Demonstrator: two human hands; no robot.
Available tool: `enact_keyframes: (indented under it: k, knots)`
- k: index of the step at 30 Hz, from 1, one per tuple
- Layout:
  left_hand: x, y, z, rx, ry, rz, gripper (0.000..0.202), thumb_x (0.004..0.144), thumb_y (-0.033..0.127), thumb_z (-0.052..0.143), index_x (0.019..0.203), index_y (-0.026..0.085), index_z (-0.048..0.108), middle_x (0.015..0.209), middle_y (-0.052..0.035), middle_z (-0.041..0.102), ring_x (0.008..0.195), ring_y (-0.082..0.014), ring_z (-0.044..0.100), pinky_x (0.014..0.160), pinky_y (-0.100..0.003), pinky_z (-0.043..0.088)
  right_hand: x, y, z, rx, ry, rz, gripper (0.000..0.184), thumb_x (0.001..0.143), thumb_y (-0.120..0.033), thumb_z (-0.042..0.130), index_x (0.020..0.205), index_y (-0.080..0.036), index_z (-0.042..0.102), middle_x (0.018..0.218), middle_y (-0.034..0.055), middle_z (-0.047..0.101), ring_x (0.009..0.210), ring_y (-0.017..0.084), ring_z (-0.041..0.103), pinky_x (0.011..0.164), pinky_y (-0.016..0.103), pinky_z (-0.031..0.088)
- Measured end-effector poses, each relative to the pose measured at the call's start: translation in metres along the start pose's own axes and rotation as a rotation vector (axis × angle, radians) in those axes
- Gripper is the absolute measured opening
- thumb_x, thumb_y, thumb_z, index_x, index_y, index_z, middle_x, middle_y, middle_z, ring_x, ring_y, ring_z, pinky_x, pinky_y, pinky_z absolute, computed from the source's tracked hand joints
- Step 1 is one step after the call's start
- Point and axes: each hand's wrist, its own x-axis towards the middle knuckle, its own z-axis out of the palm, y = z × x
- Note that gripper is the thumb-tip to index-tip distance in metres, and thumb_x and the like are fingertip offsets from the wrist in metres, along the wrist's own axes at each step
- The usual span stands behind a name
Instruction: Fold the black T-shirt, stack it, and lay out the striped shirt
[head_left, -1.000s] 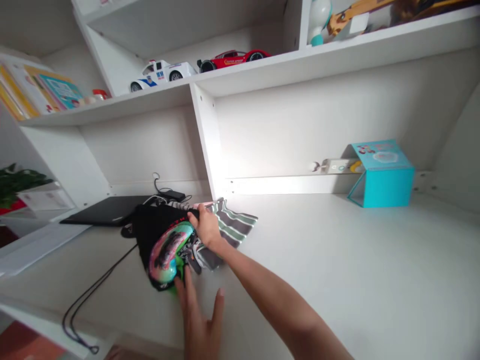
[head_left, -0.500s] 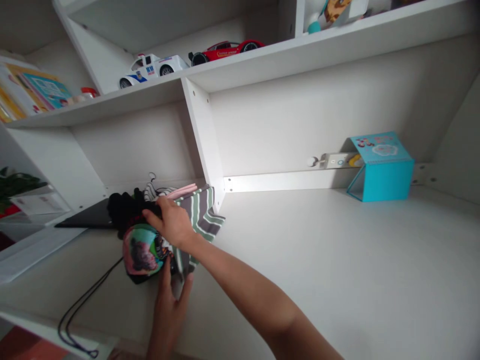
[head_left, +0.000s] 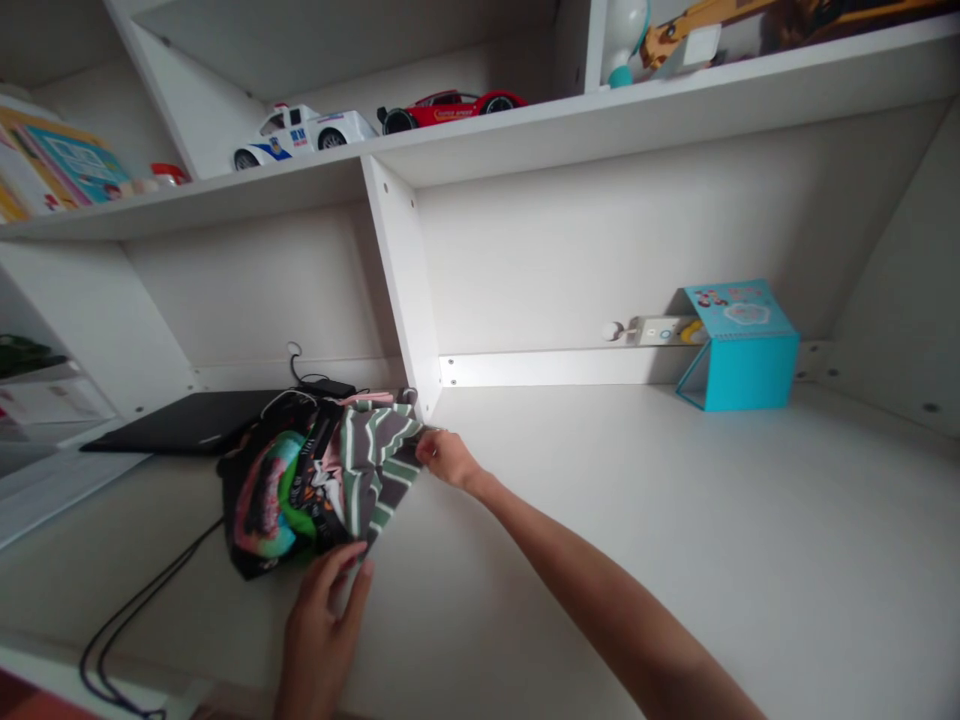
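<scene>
A grey, green and white striped cloth (head_left: 379,465) lies crumpled on the desk, sticking out from a black drawstring bag (head_left: 251,555) with a bright printed picture. My right hand (head_left: 450,460) is closed on the cloth's right corner, its fingertips pinched together. Down at the cloth's lower edge, my left hand (head_left: 322,610) has thumb and forefinger brought close together at the corner, beside the bag's bottom. Black cords (head_left: 150,590) trail from the bag toward the desk's front edge. Part of the cloth is hidden by the bag.
Behind the bag lies a black laptop (head_left: 187,420), with a dark adapter (head_left: 326,387) near it. An upright divider (head_left: 397,290) stands behind the cloth. To the right are a blue desk calendar (head_left: 750,370) and a power strip (head_left: 656,330). Toy cars (head_left: 307,135) sit on the shelf above.
My right hand has left the bag's top and moved right to the cloth's corner. The bag lies flatter, the cloth is spread more, and my left hand has shifted slightly down.
</scene>
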Motion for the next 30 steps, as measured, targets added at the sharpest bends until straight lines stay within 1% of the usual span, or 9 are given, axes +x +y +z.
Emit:
enact_keyframes:
  k: [6, 12, 14, 16, 19, 21, 24, 26, 30]
  knots:
    - [0.000, 0.011, -0.001, 0.041, -0.049, -0.005, 0.038, 0.070, 0.053, 0.054, 0.082, 0.019, 0.066, 0.084, -0.0055, 0.068, 0.075, -0.0210, 0.064, 0.071, -0.030, 0.054, 0.006, -0.015, -0.005, -0.082, 0.080, -0.002, 0.033, 0.090, -0.033, 0.050, 0.119, -0.016, 0.049, 0.106, 0.0056, 0.058, 0.091, 0.017, 0.058, 0.080, 0.039, 0.049]
    - [0.000, 0.008, -0.002, 0.036, -0.085, -0.020, 0.037, 0.069, 0.053, 0.055, 0.082, 0.020, 0.068, 0.086, -0.0051, 0.070, 0.079, -0.0213, 0.066, 0.073, -0.027, 0.054, 0.004, -0.036, -0.002, -0.129, -0.073, -0.015, 0.022, 0.087, -0.031, 0.055, 0.102, -0.015, 0.058, 0.102, 0.0047, 0.059, 0.089, 0.016, 0.059, 0.077, 0.036, 0.049]
    - [0.000, 0.007, -0.002, 0.036, -0.089, -0.024, 0.038, 0.069, 0.053, 0.055, 0.082, 0.020, 0.068, 0.086, -0.0052, 0.070, 0.079, -0.0213, 0.066, 0.072, -0.026, 0.054, -0.010, -0.037, -0.018, -0.091, -0.103, -0.084, 0.018, 0.086, -0.030, 0.056, 0.095, -0.014, 0.059, 0.094, 0.0030, 0.061, 0.082, 0.014, 0.059, 0.073, 0.032, 0.050]
    - [0.000, 0.006, -0.003, 0.032, -0.090, -0.016, 0.037, 0.070, 0.053, 0.055, 0.082, 0.020, 0.068, 0.086, -0.0052, 0.070, 0.079, -0.0210, 0.066, 0.070, -0.025, 0.054, -0.030, -0.031, -0.049, -0.038, -0.053, -0.130, 0.015, 0.088, -0.028, 0.052, 0.090, -0.015, 0.057, 0.084, 0.0004, 0.061, 0.075, 0.012, 0.059, 0.068, 0.027, 0.049]
    - [0.000, 0.005, -0.003, 0.028, -0.096, 0.044, 0.035, 0.073, 0.051, 0.054, 0.081, 0.020, 0.068, 0.086, -0.0052, 0.070, 0.080, -0.0204, 0.066, 0.071, -0.025, 0.054, -0.063, -0.003, -0.118, 0.010, 0.163, -0.076, 0.023, 0.093, -0.029, 0.029, 0.093, -0.018, 0.049, 0.074, -0.0018, 0.058, 0.069, 0.011, 0.057, 0.062, 0.023, 0.047]
    - [0.000, 0.007, -0.002, 0.041, -0.107, 0.106, 0.033, 0.075, 0.049, 0.054, 0.081, 0.020, 0.068, 0.086, -0.0051, 0.070, 0.081, -0.0201, 0.065, 0.073, -0.025, 0.053, -0.090, 0.028, -0.166, -0.009, 0.294, 0.014, 0.033, 0.093, -0.041, 0.021, 0.093, -0.019, 0.045, 0.068, -0.0020, 0.056, 0.061, 0.012, 0.055, 0.056, 0.024, 0.045]
    - [-0.002, 0.017, 0.004, 0.052, -0.164, 0.178, 0.030, 0.077, 0.046, 0.052, 0.083, 0.020, 0.067, 0.087, -0.0052, 0.069, 0.080, -0.0198, 0.064, 0.072, -0.025, 0.053, -0.141, 0.086, -0.219, -0.117, 0.327, 0.156, 0.034, 0.082, -0.053, 0.040, 0.080, -0.020, 0.050, 0.060, -0.0011, 0.057, 0.055, 0.015, 0.055, 0.053, 0.026, 0.042]
    - [-0.004, 0.030, 0.011, 0.048, -0.252, 0.211, 0.029, 0.079, 0.045, 0.051, 0.084, 0.021, 0.067, 0.086, -0.0052, 0.069, 0.080, -0.0198, 0.064, 0.073, -0.025, 0.053, -0.181, 0.121, -0.240, -0.203, 0.307, 0.256, 0.032, 0.074, -0.052, 0.051, 0.074, -0.020, 0.055, 0.049, -0.0006, 0.056, 0.046, 0.016, 0.054, 0.050, 0.028, 0.040]
    - [-0.009, 0.068, 0.030, 0.059, -0.550, 0.290, 0.024, 0.083, 0.037, 0.048, 0.094, 0.026, 0.066, 0.093, -0.0030, 0.068, 0.087, -0.0188, 0.063, 0.080, -0.025, 0.050, -0.254, 0.169, -0.255, -0.295, 0.258, 0.374, 0.031, 0.071, -0.051, 0.052, 0.073, -0.022, 0.060, 0.062, 0.0053, 0.067, 0.055, 0.021, 0.061, 0.055, 0.030, 0.044]
